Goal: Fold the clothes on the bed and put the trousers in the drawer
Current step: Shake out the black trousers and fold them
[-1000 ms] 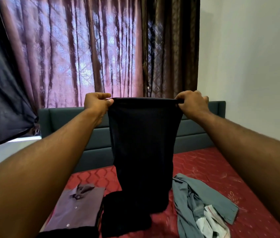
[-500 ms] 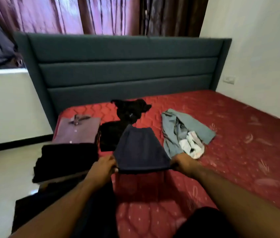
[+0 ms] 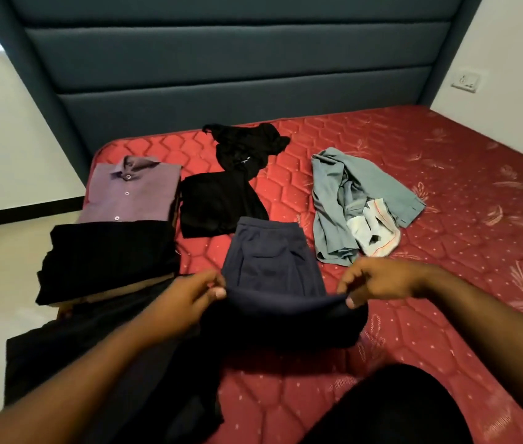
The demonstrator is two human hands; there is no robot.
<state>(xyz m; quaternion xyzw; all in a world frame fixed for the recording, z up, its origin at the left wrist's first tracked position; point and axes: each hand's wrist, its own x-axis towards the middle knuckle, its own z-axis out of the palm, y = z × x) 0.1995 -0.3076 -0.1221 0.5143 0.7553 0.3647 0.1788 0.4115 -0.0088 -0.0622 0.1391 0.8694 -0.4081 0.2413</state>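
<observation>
Near edge: a dark-clothed part of the person point(image 3: 391, 408) is filling the bottom right corner, probably a knee, can't tell for sure. Both forearms are reaching in from the bottom. Left hand point(image 3: 186, 299) is pinching the left end of the fold in the navy trousers point(image 3: 269, 261), thumb on top. Right hand point(image 3: 378, 280) is pinching the right end of the same fold, thumb tip showing at the fabric edge. The fold is being held slightly above the red mattress point(image 3: 446, 251); the far part of the trousers is lying flat on it with the waistband away from the person, and the near part is hanging down dark below the hands.

Left of the hands, dark cloth point(image 3: 71, 354) is draping over the mattress corner. Behind it a black folded garment point(image 3: 106, 257) is sitting stacked on other folded pieces, a tan edge showing underneath. Beyond that, a folded purple button shirt point(image 3: 131, 193), collar facing away.

Middle: a black folded piece point(image 3: 215, 203) is lying just behind the trousers, touching or nearly so. Further back, a crumpled black garment point(image 3: 247, 145).

Right: a loose grey-green garment point(image 3: 343, 200) is lying unfolded with white pocket lining point(image 3: 375, 232) turned out.

Far: a teal padded headboard point(image 3: 221, 59), a white wall with a socket point(image 3: 466, 81) on the right.
</observation>
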